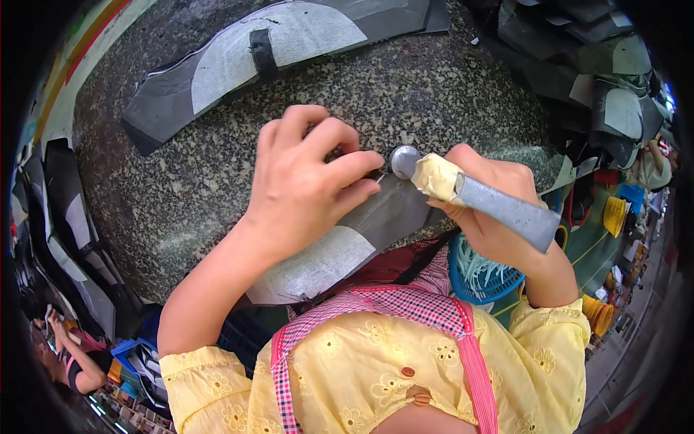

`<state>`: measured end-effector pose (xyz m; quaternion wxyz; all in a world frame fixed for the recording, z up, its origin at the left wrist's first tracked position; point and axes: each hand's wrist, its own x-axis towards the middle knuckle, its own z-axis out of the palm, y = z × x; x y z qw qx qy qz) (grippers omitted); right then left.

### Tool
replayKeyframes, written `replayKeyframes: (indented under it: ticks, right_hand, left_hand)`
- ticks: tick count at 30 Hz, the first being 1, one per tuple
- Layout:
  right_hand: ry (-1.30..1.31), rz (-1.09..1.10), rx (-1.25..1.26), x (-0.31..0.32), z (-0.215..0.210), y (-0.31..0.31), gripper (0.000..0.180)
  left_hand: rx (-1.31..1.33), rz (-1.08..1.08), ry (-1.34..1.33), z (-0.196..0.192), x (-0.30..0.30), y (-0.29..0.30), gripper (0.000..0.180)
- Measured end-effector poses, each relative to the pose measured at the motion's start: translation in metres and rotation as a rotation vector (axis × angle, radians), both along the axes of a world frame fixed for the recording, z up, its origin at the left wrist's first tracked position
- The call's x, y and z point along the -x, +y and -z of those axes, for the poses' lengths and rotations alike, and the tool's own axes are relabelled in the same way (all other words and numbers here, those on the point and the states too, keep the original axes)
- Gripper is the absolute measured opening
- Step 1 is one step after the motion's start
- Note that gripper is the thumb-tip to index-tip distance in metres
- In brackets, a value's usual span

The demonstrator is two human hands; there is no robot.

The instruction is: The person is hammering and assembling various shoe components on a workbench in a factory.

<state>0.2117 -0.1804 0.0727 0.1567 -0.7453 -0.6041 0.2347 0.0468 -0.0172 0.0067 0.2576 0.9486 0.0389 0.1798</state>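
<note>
My left hand (307,177) presses fingers down on a dark grey and white shoe-upper piece (340,253) lying on a speckled granite slab (188,188). My right hand (499,210) grips a metal hammer (470,194) whose handle is wrapped in pale tape. The hammer's round head (403,160) rests on the piece right beside my left fingertips. My left hand hides the piece's upper end.
Another grey and white cut piece (275,43) with a black strap lies at the slab's far edge. Stacks of similar pieces (600,87) sit at the right and more pieces (65,224) at the left. A blue basket (484,278) is below my right wrist. Another person (69,354) crouches at lower left.
</note>
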Motion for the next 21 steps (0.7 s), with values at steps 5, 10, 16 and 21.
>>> replayKeyframes:
  ticks: [5,10,16,21]
  right_hand:
    - [-0.055,-0.020,-0.080,-0.006,-0.003,0.005,0.023]
    - [0.014,0.030,-0.013,0.009,0.001,0.001,0.024]
    - [-0.079,-0.031,-0.147,0.012,0.010,-0.005,0.019]
    - [-0.049,0.061,-0.317,0.011,0.008,0.000,0.020]
  left_hand:
    - [-0.068,-0.005,0.043,-0.003,0.006,-0.007,0.023]
    - [-0.106,0.023,0.068,-0.005,0.007,-0.009,0.026]
    - [-0.019,-0.049,0.058,-0.007,0.015,-0.013,0.032]
    - [-0.139,-0.006,0.154,-0.016,0.018,-0.028,0.034]
